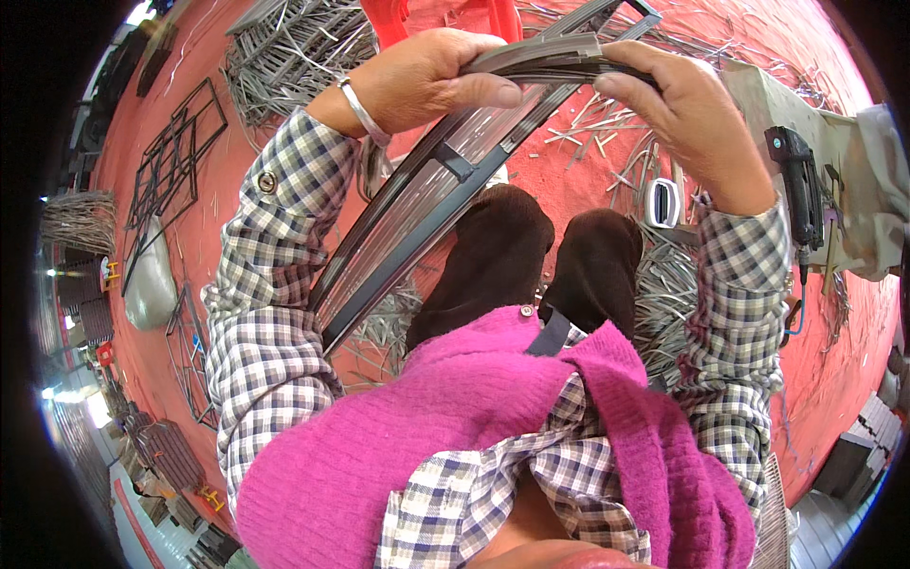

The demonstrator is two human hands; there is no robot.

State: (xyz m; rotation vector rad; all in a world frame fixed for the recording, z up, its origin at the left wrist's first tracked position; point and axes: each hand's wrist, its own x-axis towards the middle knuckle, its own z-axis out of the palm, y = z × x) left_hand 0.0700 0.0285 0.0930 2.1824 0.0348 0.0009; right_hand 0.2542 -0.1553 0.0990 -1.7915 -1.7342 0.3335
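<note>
A bundle of flat grey weaving strips [555, 52] bows gently between my hands near the top of the head view. My left hand [427, 81] is closed around its left end, thumb along the near side. At the other end, my right hand [692, 109] pinches the strips between thumb and fingers. Below and behind them, a dark metal frame [384, 270] slants from upper right to lower left, past my left forearm. Long strips run lengthwise inside the frame, and a short crossbar joins its sides. My hands cover part of its upper portion.
A red plastic stool [393, 19] stands beyond my hands. Grey strips lie heaped [294, 62] at upper left and scattered by my legs. Right, a black corded hand tool [796, 180] rests on a cloth-covered surface [758, 100]. Thin black frames [180, 142] lie on the red floor.
</note>
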